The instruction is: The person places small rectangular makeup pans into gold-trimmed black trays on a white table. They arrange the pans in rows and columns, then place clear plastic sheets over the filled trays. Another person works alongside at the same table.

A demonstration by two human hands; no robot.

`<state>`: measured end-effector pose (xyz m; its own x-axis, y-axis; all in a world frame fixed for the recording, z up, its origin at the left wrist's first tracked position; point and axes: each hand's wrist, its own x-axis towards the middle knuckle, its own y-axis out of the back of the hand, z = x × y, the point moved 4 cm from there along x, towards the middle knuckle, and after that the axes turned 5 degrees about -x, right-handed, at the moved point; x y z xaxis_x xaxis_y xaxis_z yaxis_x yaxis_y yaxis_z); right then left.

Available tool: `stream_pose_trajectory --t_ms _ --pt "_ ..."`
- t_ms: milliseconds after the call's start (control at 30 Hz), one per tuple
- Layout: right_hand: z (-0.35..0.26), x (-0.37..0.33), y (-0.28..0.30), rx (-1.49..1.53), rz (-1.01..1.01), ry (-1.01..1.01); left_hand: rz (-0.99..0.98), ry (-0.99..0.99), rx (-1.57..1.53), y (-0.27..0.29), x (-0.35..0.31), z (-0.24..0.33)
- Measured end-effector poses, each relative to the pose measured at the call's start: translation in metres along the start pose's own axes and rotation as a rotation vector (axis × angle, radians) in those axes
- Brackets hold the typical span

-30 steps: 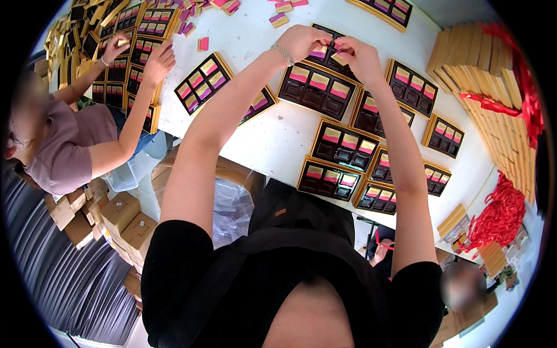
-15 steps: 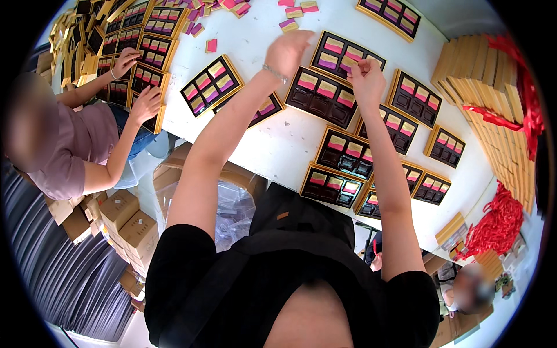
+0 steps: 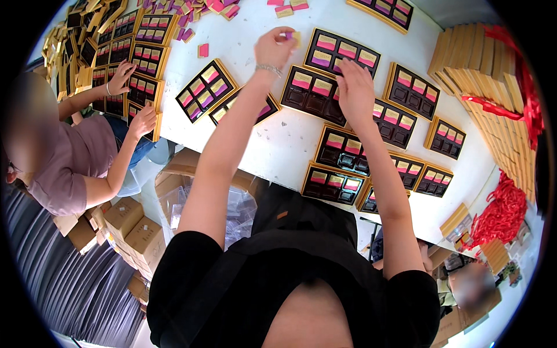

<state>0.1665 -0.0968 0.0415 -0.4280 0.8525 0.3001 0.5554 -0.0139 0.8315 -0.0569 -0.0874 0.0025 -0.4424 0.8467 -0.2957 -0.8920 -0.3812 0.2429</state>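
Observation:
My left hand (image 3: 274,49) is closed in a pinch on a small purple and gold wrapped piece (image 3: 295,38), just left of a black tray box with a gold edge (image 3: 329,45). Pink-gold and purple-gold pieces sit in that box's compartments. Over the box's front edge lies my right hand (image 3: 356,93), its fingers stretched out and touching or hovering above a piece there; the fingertips partly hide it. Directly in front is another black tray box (image 3: 307,103), with pieces along its far row and dark bare compartments in its near row; my right hand covers its right end.
More part-filled tray boxes (image 3: 411,91) stand at the right and near edge of the white table (image 3: 261,145). Loose pieces (image 3: 220,8) lie at the far side. Stacked gold lids (image 3: 493,104) and red ribbon (image 3: 499,211) line the right. A co-worker (image 3: 75,156) handles boxes at the left.
My left hand has drawn back slightly leftward and now shows a purple and gold piece in its fingers. My right hand has gone from a pinch to stretched fingers, lower over the box.

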Motion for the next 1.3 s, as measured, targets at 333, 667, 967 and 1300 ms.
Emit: stream_pose_trajectory --t_ms 333,667,967,1300 --pt "0.065 0.009 0.013 0.298 -0.045 -0.461 -0.224 -0.672 0.732 -0.049 -0.069 0.036" --pt "0.025 -0.027 0.008 -0.215 -0.169 0.026 -0.439 -0.710 1.211 -0.059 -0.094 0.012" --pt "0.010 -0.031 0.003 -0.462 -0.269 -0.026 -0.397 -0.779 1.172 -0.060 -0.088 0.028" --pt "0.033 -0.007 -0.010 -0.402 -0.325 0.003 -0.533 -0.857 1.141 -0.072 -0.046 0.025"
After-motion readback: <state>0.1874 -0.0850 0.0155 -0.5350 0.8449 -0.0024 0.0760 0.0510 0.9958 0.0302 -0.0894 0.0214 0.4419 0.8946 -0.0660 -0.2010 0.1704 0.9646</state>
